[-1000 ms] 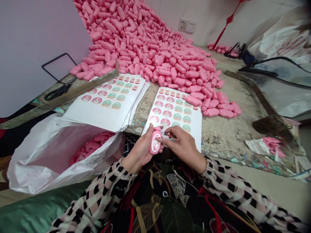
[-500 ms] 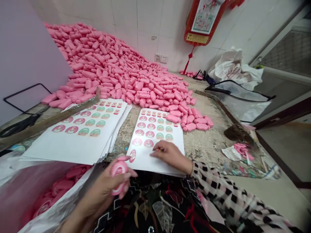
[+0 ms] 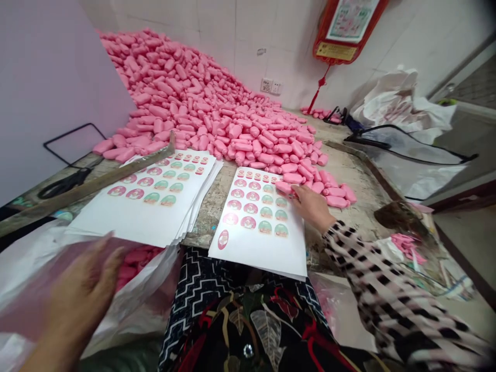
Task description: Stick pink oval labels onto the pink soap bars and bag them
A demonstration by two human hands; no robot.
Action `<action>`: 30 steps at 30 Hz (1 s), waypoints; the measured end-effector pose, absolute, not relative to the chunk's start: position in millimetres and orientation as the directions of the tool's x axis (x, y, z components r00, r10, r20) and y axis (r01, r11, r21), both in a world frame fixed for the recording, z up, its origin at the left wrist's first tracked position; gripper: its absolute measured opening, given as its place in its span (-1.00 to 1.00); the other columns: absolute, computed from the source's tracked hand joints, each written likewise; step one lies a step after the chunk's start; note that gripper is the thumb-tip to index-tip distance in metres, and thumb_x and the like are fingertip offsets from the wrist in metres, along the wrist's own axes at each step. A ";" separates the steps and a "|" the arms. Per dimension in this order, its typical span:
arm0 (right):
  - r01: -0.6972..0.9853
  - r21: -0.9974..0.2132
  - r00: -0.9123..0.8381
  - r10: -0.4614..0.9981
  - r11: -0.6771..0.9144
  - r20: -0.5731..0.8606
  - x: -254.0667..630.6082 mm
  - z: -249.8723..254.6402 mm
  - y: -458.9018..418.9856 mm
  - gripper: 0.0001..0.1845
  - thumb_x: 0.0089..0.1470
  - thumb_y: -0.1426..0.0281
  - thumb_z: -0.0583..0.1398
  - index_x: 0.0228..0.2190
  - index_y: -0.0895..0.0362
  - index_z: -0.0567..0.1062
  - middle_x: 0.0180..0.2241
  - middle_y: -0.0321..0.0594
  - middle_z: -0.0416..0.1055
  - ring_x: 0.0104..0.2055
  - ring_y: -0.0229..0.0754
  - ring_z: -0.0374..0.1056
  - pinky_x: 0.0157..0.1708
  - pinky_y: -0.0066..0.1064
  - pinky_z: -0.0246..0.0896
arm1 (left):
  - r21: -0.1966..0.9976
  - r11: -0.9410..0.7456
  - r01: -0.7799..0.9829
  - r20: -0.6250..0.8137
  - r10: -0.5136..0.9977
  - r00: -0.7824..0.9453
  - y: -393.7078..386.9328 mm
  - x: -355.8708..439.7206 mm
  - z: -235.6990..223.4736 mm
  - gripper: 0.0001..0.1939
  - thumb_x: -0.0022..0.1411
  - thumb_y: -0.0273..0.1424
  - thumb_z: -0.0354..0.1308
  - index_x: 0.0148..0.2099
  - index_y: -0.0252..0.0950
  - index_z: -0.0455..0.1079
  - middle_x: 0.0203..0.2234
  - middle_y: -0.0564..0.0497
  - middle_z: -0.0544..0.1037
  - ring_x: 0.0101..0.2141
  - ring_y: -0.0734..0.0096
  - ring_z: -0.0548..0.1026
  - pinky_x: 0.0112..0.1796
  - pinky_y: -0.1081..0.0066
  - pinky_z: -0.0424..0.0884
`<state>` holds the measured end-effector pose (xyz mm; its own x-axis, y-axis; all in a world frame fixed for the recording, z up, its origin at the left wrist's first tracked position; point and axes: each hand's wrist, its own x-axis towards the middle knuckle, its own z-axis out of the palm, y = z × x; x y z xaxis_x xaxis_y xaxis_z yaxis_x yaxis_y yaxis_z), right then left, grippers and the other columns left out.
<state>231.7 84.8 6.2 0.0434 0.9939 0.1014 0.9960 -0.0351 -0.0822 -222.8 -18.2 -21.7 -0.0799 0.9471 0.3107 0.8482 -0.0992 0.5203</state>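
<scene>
My right hand (image 3: 312, 206) is at the near edge of a heap of pink sausage-shaped packets. Its fingers close on the end of one pink packet (image 3: 284, 187) that lies over the corner of a sticker sheet (image 3: 258, 253). Pink and green printed labels fill rows on that sheet, with a single oval pink one (image 3: 223, 239) lower left. Over a white plastic bag (image 3: 155, 274) at the left, my left hand (image 3: 83, 289) has its fingers apart and nothing in it. Pink packets (image 3: 134, 263) show inside the bag below.
The big heap of pink packets (image 3: 186, 88) leans against the wall. A stack of sticker sheets (image 3: 135, 222) lies left under a wooden strip (image 3: 104, 181), beside black scissors (image 3: 65, 184). A clear zip bag (image 3: 411, 160) and scraps (image 3: 406, 248) are at the right.
My left hand has moved left over the bag and let go of the labelled pink packet. My right hand has moved from the sheet's lower part up to a packet at the heap's edge.
</scene>
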 end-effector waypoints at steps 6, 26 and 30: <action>0.669 -0.693 -0.461 0.881 0.268 -0.104 174.4 38.3 10.1 -0.72 0.13 0.31 0.07 -0.15 0.09 0.46 -0.21 -0.22 0.46 -0.23 -0.19 0.35 -0.25 -0.41 0.20 | 0.515 -0.518 0.683 0.340 0.855 0.392 -27.4 -111.1 12.2 -0.39 0.17 -0.24 0.13 0.24 -0.12 0.06 0.11 -0.03 0.31 0.13 0.21 0.21 0.12 0.14 0.14; 0.914 -0.285 -0.277 0.957 0.290 0.084 94.6 -20.7 18.2 -0.75 0.22 0.30 -0.04 -0.26 0.08 0.41 -0.25 -0.19 0.35 -0.22 -0.19 0.29 -0.32 -0.41 0.07 | 0.573 -0.339 0.746 0.045 0.922 0.385 -26.3 -94.9 -41.4 -0.50 0.23 -0.31 0.03 0.21 -0.25 0.17 0.22 -0.13 0.13 0.17 0.27 0.16 0.10 0.25 0.18; 0.937 -0.200 -0.280 0.958 0.287 0.061 92.5 -19.4 17.8 -0.73 0.24 0.29 -0.06 -0.24 0.08 0.40 -0.23 -0.18 0.34 -0.23 -0.18 0.29 -0.36 -0.41 0.06 | 0.571 -0.356 0.740 0.050 0.915 0.401 -23.7 -94.4 -44.1 -0.48 0.23 -0.33 0.01 0.23 -0.26 0.13 0.21 -0.09 0.17 0.18 0.33 0.15 0.12 0.26 0.15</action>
